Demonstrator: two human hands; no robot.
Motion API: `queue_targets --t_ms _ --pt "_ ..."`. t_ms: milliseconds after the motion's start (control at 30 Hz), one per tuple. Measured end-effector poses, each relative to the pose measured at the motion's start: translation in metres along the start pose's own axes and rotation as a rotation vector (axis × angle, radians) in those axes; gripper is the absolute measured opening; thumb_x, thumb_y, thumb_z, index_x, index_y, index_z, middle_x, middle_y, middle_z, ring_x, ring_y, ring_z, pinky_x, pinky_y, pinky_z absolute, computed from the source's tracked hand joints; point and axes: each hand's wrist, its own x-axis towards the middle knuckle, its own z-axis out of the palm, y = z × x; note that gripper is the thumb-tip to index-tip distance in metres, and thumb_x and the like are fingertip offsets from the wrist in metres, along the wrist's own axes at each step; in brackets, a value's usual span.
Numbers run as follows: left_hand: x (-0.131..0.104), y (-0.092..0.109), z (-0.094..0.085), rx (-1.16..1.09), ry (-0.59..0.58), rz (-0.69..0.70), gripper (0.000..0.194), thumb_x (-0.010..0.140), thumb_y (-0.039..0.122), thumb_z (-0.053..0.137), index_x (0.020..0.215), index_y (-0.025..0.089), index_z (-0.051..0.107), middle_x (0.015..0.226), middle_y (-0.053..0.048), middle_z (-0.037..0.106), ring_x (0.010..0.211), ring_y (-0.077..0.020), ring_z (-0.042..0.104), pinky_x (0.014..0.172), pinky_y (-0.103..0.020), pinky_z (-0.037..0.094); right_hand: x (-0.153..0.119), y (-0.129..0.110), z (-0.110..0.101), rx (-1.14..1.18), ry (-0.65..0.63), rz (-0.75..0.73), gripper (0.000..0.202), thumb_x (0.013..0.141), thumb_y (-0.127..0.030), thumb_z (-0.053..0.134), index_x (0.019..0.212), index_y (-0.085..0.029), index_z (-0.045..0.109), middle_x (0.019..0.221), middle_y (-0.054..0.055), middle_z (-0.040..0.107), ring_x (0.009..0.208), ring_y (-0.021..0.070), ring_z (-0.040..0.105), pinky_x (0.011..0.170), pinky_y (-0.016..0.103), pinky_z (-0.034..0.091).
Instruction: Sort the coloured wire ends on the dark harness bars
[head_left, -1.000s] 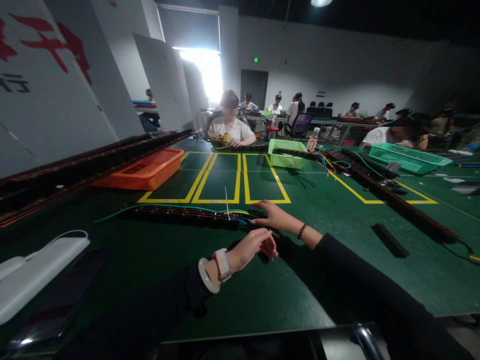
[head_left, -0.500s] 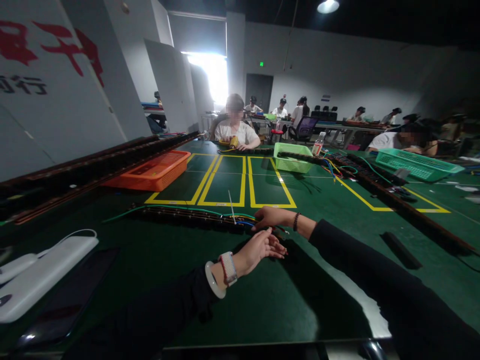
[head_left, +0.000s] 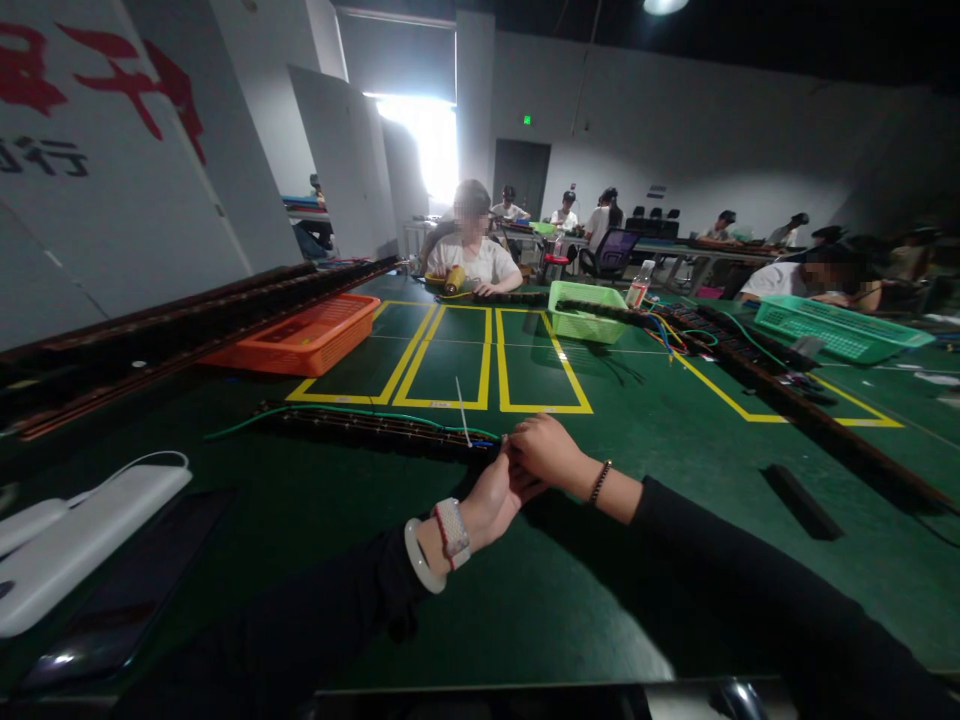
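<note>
A long black wire harness point(head_left: 360, 428) lies on the green table, with a green wire point(head_left: 247, 427) running along it and past its left end. Near its right end, a white cable tie point(head_left: 463, 412) sticks up. My left hand point(head_left: 495, 497), palm up with a watch at the wrist, is closed around the wires at that end. From the right, my right hand point(head_left: 551, 455) pinches the same wires, its knuckles upward and touching my left hand. The wire ends are hidden between my fingers.
An orange basket point(head_left: 315, 345) and light green basket point(head_left: 589, 325) stand beyond the yellow taped rectangles. At left lie a white device point(head_left: 97, 550) and dark phone point(head_left: 135, 585). A black strip point(head_left: 801, 500) and another harness point(head_left: 810, 415) lie right. A co-worker point(head_left: 480, 255) sits opposite.
My left hand, earlier open below the harness end, has moved up and closed on the wires. My right hand has curled its fingers in beside it. The co-worker's yellow tool has shifted left.
</note>
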Motion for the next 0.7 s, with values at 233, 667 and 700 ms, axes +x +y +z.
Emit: queue_targets --t_ms 233,667,700 --pt "0.006 -0.001 -0.001 -0.068 0.041 0.003 0.021 0.088 0.038 0.048 0.081 0.019 0.053 0.090 -0.002 0.063 0.088 -0.0140 0.059 0.077 -0.027 0.048 -0.014 -0.015 0.011 -0.364 0.119 -0.144 0.016 0.083 -0.007 0.049 0.093 -0.008 0.062 0.084 0.011 0.059 0.077 0.0229 0.051 0.067 0.034 0.038" --pt "0.008 0.001 -0.003 -0.048 -0.009 0.023 0.021 0.088 0.036 0.049 0.078 0.017 0.052 0.090 -0.004 0.064 0.090 -0.0140 0.059 0.079 -0.026 0.047 -0.039 -0.020 0.024 -0.178 0.156 -0.110 0.042 0.085 -0.010 0.043 0.126 -0.005 0.045 0.113 0.018 0.055 0.100 0.0270 0.053 0.086 0.040 0.043" --pt "0.008 0.001 -0.003 -0.037 -0.007 0.021 0.022 0.089 0.036 0.047 0.079 0.017 0.053 0.090 -0.005 0.064 0.090 -0.0143 0.059 0.079 -0.026 0.047 -0.040 -0.019 0.022 -0.124 0.153 -0.111 0.043 0.085 -0.011 0.043 0.128 -0.006 0.043 0.116 0.018 0.055 0.103 0.0265 0.052 0.088 0.040 0.042"
